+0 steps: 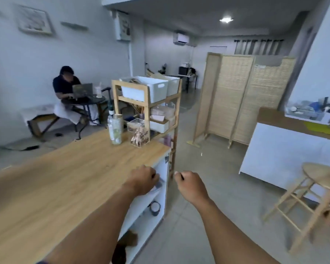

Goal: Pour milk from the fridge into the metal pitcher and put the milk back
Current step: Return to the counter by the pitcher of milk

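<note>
1. Pale wood, the long light-wooden countertop (55,178), runs beneath the left hand (141,180); the fingers are curled at its front corner over something grey and blurred; whether they grip it I cannot tell.
2. The right hand (191,185) hangs over the floor just beside it, fingers curled into a loose fist with nothing seen in it.
3. Below the left hand, the white open-shelved cabinet (141,221) holds small dark items too blurred to name.
4. Further along the top stand a clear tall bottle (115,128) and a clear plastic box (139,134); past them, a slatted wooden rack (147,111) carries white plastic bins (141,90).
5. The milk, fridge and metal pitcher are not in view; finding them comes first.
6. Judging ahead: chilled milk is likely heavy if full, sloshing, perhaps slick with condensation; grasp round the body's middle or by a handle; the stiff pitcher is best taken by its handle.
</note>
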Demonstrator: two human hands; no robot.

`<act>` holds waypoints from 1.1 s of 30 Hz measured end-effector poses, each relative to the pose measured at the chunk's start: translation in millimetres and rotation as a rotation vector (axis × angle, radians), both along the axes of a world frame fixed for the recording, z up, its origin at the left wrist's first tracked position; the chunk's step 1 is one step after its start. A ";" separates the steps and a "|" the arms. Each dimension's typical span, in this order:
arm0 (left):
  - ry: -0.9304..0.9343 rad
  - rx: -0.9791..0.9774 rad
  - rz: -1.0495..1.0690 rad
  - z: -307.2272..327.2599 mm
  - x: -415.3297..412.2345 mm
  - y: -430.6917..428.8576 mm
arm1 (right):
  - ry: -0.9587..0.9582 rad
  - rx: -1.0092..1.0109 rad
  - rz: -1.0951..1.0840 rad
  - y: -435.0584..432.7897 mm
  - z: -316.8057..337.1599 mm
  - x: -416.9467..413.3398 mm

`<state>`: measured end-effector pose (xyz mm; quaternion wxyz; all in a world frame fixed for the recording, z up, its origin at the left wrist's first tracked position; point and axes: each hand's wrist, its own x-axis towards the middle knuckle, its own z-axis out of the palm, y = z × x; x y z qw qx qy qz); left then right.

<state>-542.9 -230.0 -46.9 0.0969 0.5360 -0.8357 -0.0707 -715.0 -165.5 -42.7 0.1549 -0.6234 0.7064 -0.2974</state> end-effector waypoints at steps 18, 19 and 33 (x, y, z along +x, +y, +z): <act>-0.147 0.093 0.666 -33.8 269.6 112.8 | -0.022 0.071 0.782 -30.4 -34.2 300.9; -0.160 0.104 0.699 -35.8 277.5 124.2 | -0.034 0.079 0.828 -25.5 -39.6 311.9; -0.041 0.116 1.082 -80.0 365.8 271.0 | 0.018 0.210 1.167 56.9 -105.6 382.9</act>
